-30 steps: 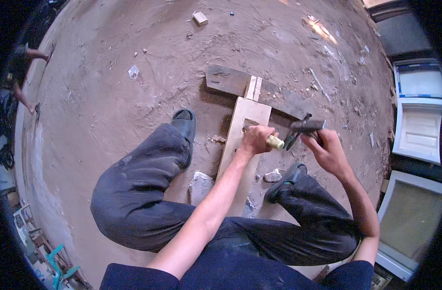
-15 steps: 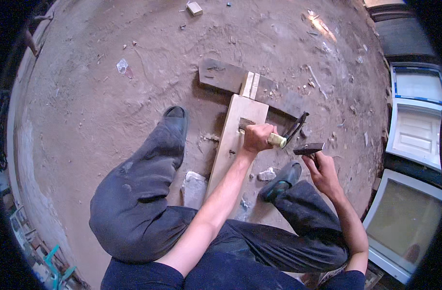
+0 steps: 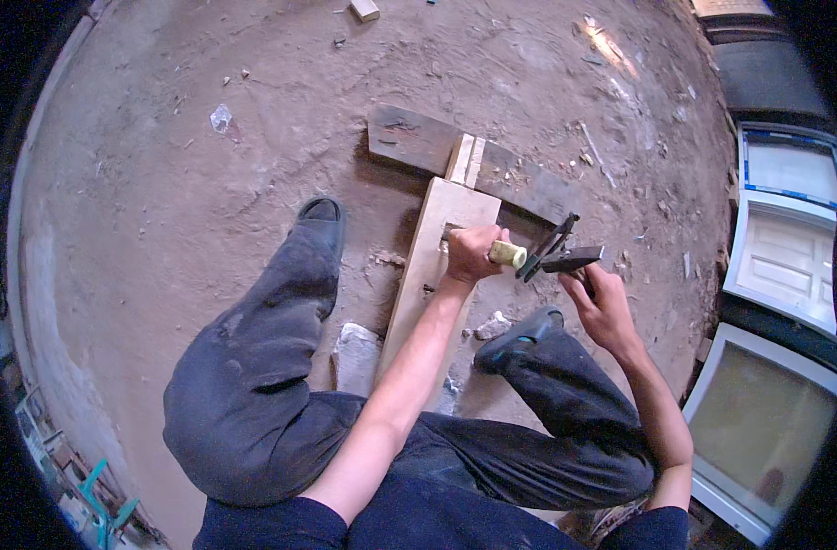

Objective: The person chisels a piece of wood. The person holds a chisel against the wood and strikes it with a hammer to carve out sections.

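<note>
My left hand is wrapped round a chisel with a pale yellow handle. The chisel lies tilted over a light wooden plank, its handle end toward the right and most of its blade hidden by my fist. Beside my fist, a cut recess shows in the plank. In my right hand is a hammer, its dark head just right of the chisel's handle end and apart from it. My fingers hide much of the hammer's handle.
The plank's far end meets a light wooden strip lying across a dark board. A dark curved object sits behind the hammer head. My sandalled feet flank the plank; a whitish block lies left of it. White-framed panels stand at right.
The whole view has shifted slightly. The hammer head has moved a little forward and changed its tilt, now nearly level with the chisel's handle end. My left hand keeps its grip on the chisel.
</note>
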`<state>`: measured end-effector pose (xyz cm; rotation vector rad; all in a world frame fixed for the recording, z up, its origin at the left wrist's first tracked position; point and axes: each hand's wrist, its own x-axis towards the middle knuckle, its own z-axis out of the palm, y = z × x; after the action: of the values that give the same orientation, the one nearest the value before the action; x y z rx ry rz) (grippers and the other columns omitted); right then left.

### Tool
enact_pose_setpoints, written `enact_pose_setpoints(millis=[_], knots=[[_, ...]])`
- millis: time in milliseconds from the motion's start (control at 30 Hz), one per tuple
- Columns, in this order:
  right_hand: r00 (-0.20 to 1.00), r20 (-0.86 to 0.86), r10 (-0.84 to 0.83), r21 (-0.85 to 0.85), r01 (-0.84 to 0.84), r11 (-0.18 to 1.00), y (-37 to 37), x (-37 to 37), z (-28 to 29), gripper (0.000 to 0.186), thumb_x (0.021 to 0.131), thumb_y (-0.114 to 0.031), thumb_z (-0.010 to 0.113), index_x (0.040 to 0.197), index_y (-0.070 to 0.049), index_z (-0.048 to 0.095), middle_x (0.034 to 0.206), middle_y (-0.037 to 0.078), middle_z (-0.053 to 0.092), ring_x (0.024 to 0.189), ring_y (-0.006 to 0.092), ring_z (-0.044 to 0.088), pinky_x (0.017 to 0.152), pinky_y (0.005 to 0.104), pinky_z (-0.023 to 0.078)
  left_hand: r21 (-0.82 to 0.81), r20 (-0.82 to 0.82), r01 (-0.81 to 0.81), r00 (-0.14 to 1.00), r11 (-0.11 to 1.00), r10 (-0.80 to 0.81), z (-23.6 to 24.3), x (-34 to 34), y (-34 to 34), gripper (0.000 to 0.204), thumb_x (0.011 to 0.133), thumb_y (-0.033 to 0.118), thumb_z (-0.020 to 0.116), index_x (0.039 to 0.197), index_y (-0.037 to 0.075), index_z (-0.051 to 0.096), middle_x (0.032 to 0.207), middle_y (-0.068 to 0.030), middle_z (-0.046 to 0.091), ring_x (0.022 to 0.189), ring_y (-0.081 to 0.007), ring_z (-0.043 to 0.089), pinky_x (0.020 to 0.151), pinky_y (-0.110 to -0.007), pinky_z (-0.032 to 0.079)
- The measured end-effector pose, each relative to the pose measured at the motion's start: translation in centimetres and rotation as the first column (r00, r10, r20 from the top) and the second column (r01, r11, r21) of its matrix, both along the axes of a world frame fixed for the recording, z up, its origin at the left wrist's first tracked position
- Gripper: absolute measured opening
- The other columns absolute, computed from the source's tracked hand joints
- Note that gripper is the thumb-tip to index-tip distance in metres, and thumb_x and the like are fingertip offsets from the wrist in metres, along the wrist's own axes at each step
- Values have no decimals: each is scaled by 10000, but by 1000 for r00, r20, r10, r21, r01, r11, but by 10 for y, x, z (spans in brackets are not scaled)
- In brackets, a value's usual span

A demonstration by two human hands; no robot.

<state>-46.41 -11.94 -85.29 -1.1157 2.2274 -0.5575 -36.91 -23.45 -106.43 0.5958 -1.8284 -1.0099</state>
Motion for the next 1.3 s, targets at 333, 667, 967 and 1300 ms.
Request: enact_pose_setpoints(millis=[333, 667, 967, 1300], knots=[[977, 212, -39, -394, 122, 911, 37, -5, -44, 118, 923, -83, 556, 1023, -32, 519, 760, -20, 415, 656, 99, 388, 559, 264, 352, -57, 4, 4, 1000, 998, -4, -2, 1, 2, 256, 746, 144, 664, 584, 101, 470, 521, -98, 506, 458, -277, 555, 417, -385, 415], [938, 337, -80, -441, 232, 867, 24, -5, -58, 277, 923, -252, 613, 906, 24, 624, 667, -31, 507, 618, 88, 445, 523, 283, 351, -11, -19, -6, 1000, 1000, 6, -6, 4, -3, 260, 729, 169, 674, 568, 116, 478, 506, -94, 510, 437, -268, 555, 410, -380, 418], [972, 175, -159, -4, 162, 987, -12, -4, -34, 281, 896, -258, 641, 879, 23, 631, 714, 7, 591, 676, 85, 500, 568, 267, 401, -17, 4, -18, 1000, 1000, 18, 1, 5, -2, 265, 740, 165, 682, 570, 112, 486, 509, -97, 522, 444, -265, 565, 412, -378, 424], [753, 650, -100, -253, 339, 906, -23, 18, -10, 289, 900, -126, 624, 1173, -76, 545, 767, -54, 537, 576, 34, 418, 488, 199, 316, -11, 36, -33, 999, 999, 33, 1, 4, -2, 291, 749, 158, 676, 564, 109, 458, 497, -97, 499, 440, -274, 552, 412, -392, 414]])
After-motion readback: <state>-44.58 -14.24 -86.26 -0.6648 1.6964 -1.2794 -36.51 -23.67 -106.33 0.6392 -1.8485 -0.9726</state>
